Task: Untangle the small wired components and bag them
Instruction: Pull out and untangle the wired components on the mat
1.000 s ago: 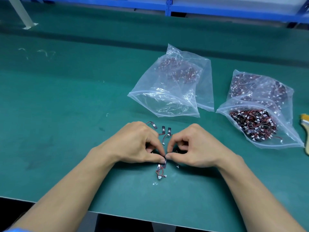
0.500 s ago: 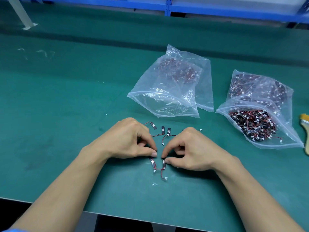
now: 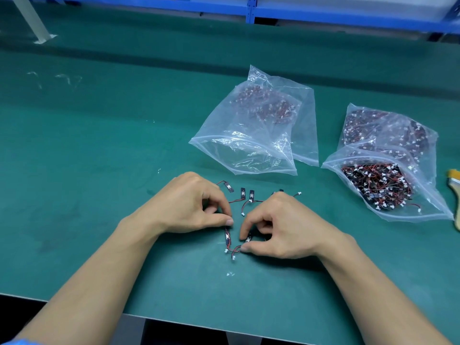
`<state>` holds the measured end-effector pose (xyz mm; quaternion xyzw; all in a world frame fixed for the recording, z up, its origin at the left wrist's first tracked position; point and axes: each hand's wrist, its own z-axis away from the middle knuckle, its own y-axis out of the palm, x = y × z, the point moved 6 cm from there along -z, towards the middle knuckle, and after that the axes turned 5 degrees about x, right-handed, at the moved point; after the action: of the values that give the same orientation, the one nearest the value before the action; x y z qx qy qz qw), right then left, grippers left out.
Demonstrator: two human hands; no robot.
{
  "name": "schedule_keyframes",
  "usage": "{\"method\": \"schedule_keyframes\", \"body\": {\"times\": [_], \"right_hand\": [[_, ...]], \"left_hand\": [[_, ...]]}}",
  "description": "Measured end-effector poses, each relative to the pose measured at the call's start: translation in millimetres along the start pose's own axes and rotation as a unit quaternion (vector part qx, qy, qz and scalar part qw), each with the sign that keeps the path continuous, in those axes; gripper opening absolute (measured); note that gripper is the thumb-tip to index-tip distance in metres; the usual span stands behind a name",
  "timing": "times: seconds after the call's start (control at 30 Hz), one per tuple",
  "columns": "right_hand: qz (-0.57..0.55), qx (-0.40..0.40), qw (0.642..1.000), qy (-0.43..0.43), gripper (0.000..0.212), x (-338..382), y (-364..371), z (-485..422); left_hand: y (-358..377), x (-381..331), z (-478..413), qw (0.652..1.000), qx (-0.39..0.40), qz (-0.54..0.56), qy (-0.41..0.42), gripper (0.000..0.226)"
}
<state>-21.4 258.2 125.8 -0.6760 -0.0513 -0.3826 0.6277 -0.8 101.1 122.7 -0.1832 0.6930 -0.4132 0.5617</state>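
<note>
- Head view: the left hand (image 3: 189, 207) rested on the mat (image 3: 99, 170) with its fingers curled. Its thumb and forefinger tips were pressed together on the upper wire of a small tangle (image 3: 230, 246) of two components.
- The right hand (image 3: 281, 227) was curled as well. Its thumb and forefinger seemed to pinch the tangle's other component, though that small part was half hidden between them.
- The tangle lay on the mat just below and between the two sets of fingertips, with its white plugs at the near end.
- Loose components (image 3: 242, 193) lay in a row just beyond the fingers, their wires trailing back toward the knuckles.
- Farther beyond the fingers lay a clear bag (image 3: 249, 135), its mouth open toward the hands and some components at its far end.
- Well to the right of the right fingers, a full bag (image 3: 378, 175) held a dense heap of red-and-black wired components.
- A brush (image 3: 454, 185) lay at the right edge, just beside the full bag.
</note>
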Motion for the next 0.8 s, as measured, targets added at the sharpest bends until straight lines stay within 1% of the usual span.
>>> {"method": "schedule_keyframes", "body": {"times": [0.1,0.23,0.43,0.53,0.7,0.8], "right_hand": [[-0.007,0.014,1.000,0.008,0.002,-4.5,-2.3,1.8],[-0.013,0.039,0.999,0.033,0.011,-12.4,-6.3,7.8],[-0.008,0.062,0.997,0.046,0.010,-13.3,-8.1,13.8],[-0.005,0.057,0.997,0.049,0.011,-13.5,-8.6,13.6],[-0.006,0.034,0.998,0.053,0.010,-14.3,-9.5,11.8],[-0.008,0.033,0.998,0.048,0.004,-13.7,-8.4,10.9]], "left_hand": [[0.5,-2.4,1.1,1.000,0.004,0.007,0.012,0.007],[4.2,0.2,0.4,1.000,0.020,0.000,-0.003,0.010],[6.8,1.2,0.7,1.000,0.026,0.004,-0.009,0.020],[9.0,0.5,0.5,0.999,0.037,-0.013,-0.014,0.018],[5.5,-7.1,0.7,1.000,-0.002,0.013,0.024,0.017],[13.9,-15.6,-2.7,0.999,0.024,-0.002,0.037,0.015]]}}
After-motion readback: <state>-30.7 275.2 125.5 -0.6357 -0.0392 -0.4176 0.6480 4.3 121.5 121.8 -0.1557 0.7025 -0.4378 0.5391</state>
